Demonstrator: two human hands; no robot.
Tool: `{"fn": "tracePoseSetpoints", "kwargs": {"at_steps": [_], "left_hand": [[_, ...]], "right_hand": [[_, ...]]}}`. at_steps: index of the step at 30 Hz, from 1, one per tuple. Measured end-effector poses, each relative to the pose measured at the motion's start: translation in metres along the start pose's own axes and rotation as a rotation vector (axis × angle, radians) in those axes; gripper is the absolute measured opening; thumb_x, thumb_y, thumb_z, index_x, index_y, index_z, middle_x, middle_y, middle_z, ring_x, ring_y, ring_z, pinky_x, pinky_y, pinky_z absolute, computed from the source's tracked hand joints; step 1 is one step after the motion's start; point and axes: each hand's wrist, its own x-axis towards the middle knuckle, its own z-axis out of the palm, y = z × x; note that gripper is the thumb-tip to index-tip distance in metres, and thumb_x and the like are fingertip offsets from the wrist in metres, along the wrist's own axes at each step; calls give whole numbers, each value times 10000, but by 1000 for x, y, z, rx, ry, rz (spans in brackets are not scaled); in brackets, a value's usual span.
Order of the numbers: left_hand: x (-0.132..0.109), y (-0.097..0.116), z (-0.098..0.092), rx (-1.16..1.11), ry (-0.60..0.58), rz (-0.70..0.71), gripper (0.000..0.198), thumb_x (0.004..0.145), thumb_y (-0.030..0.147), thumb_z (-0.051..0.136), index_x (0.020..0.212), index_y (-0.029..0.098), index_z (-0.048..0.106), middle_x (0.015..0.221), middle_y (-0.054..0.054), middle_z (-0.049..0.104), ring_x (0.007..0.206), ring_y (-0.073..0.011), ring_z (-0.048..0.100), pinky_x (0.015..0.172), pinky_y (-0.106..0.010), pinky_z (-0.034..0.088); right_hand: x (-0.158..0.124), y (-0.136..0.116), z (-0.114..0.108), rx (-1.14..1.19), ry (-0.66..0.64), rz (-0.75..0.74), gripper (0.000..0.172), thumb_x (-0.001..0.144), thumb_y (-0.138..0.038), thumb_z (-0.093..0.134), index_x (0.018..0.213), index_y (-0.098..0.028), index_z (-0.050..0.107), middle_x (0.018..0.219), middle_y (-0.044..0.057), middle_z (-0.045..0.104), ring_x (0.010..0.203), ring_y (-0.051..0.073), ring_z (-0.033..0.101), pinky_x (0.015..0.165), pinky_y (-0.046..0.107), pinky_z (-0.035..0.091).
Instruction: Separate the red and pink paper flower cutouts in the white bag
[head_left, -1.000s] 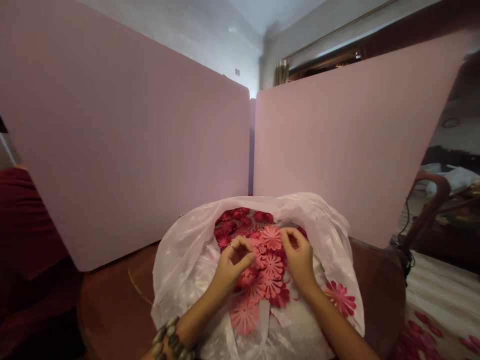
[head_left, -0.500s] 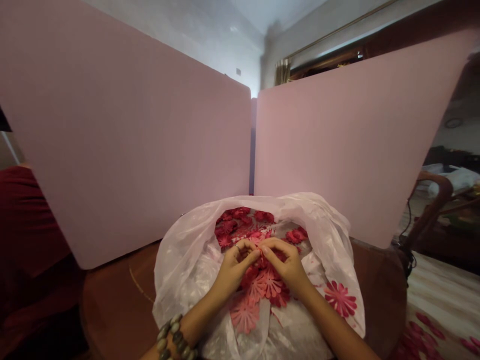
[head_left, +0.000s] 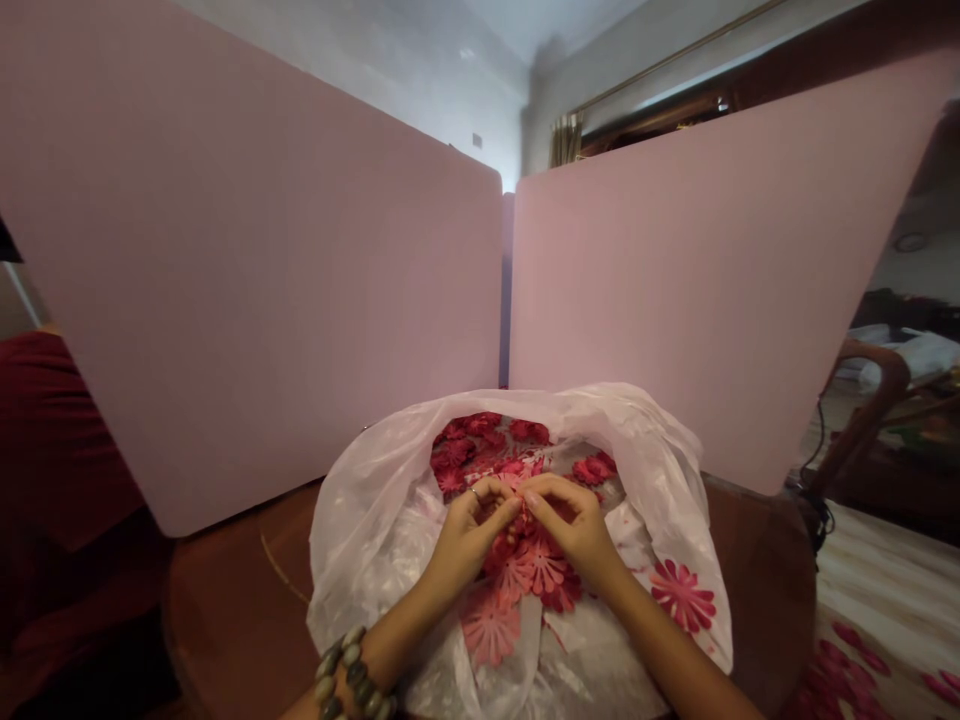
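Observation:
My left hand (head_left: 476, 530) and my right hand (head_left: 566, 525) meet above a heap of red and pink paper flowers (head_left: 457, 445). Their fingertips pinch a small red paper flower (head_left: 525, 518), which is mostly hidden by my fingers. The heap lies inside a crumpled white plastic bag (head_left: 360, 540) with its mouth spread open. A large pink paper flower (head_left: 490, 625) lies below my left wrist, and another (head_left: 682, 595) lies on the bag to the right. A ring and a beaded bracelet (head_left: 347, 672) are on my left hand and wrist.
The bag rests on a round wooden table (head_left: 225, 615). Two tall pink boards (head_left: 247, 300) stand behind it. To the right are a curved wooden chair back (head_left: 870, 400), dark cables and a floral cloth (head_left: 885, 590). Dark red fabric lies at the left.
My hands have come together from apart, and their fingertips now meet over the middle of the heap. A pink flower seen earlier between them no longer shows.

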Motion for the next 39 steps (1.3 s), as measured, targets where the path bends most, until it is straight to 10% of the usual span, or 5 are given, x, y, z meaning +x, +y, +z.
{"fn": "tracePoseSetpoints", "kwargs": {"at_steps": [39], "left_hand": [[1,-1,-1,25,44,86,278,748,422,656,694,163,571,596,35,510,525,-99,455,542,-226,385]], "right_hand": [[1,-6,4,163,-17,132,245,807,-409,597,730,-189,673,574,0,595,605,161,583,638,289,498]]}}
